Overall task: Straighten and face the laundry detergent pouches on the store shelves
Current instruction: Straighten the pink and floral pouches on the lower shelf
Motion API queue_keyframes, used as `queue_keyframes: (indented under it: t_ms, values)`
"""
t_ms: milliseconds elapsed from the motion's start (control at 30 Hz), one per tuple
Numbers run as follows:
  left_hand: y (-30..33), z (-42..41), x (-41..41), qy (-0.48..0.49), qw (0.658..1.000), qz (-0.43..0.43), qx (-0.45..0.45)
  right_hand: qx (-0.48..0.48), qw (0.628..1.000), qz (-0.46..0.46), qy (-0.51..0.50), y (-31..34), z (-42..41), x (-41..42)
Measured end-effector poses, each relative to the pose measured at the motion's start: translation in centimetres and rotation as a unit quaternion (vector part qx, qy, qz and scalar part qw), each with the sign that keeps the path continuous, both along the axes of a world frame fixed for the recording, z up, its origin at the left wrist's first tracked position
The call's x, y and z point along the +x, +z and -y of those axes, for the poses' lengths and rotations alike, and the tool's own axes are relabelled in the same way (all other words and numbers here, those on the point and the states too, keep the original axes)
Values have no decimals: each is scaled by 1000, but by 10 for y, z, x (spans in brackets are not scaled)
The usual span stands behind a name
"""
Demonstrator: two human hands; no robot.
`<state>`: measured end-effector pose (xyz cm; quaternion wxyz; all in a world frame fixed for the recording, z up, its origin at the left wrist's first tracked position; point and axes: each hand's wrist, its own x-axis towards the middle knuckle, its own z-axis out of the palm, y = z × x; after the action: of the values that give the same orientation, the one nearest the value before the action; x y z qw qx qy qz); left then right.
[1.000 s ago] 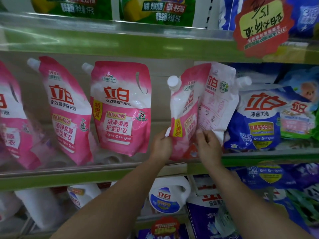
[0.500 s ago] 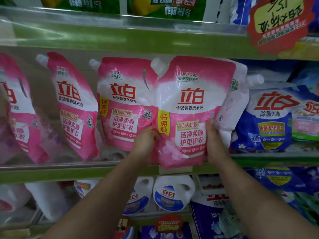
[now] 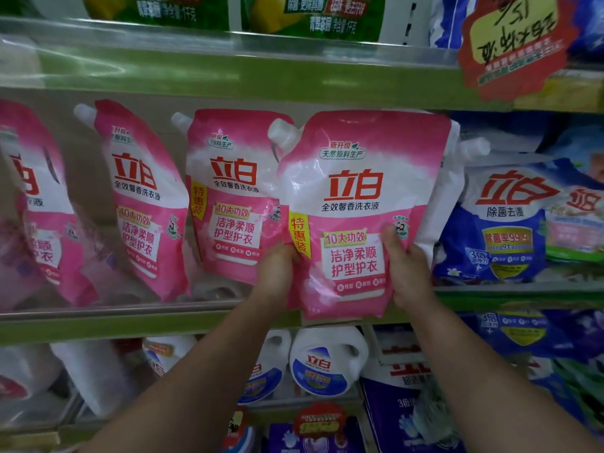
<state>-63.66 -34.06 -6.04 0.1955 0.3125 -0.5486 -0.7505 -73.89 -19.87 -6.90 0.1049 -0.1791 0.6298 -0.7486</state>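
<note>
pink pouch (image 3: 356, 204) | upright, facing out | between hands | left hand (image 3: 277, 269), right hand (image 3: 408, 273) grip lower edges

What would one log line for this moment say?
pink pouch faces front | left hand, right hand grip its sides | above shelf edge

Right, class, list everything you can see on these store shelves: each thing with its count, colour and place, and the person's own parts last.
Held pouch: one, pink and white, front facing out, middle shelf.
Other pink pouches: three, left of it, leaning; another stands behind it, spout showing.
Blue pouches: at least two, right end of the middle shelf.
Green packs: at least two, top shelf.
Red price sign: one, upper right, hanging upside down.
White jugs: several, blue labels, lower shelf.
Purple pouches: some, lower right; count unclear.
Left hand: grips the held pouch's left edge.
Right hand: grips its right edge.
</note>
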Motion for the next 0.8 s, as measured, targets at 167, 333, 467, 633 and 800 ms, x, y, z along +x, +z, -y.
queue_keyframes:
  t_ms: [167,333,467,633,800]
  values:
    - [-3,-12,-8,-33,997,-26,-68,-38,995,20,-86,-2,-10,0]
    - [-9,-24,-19,4,987,-18,-159,-60,983,6,-171,0,-9,-3]
    - [-16,-35,-23,-8,979,-6,-203,-63,973,-10,-220,-2,-4,-5]
    - [-23,-36,-26,-45,966,-11,-254,-78,963,-28,-258,-6,5,-8]
    - [-32,-21,-23,-50,903,77,-420,-89,957,-33,-273,-8,14,-11]
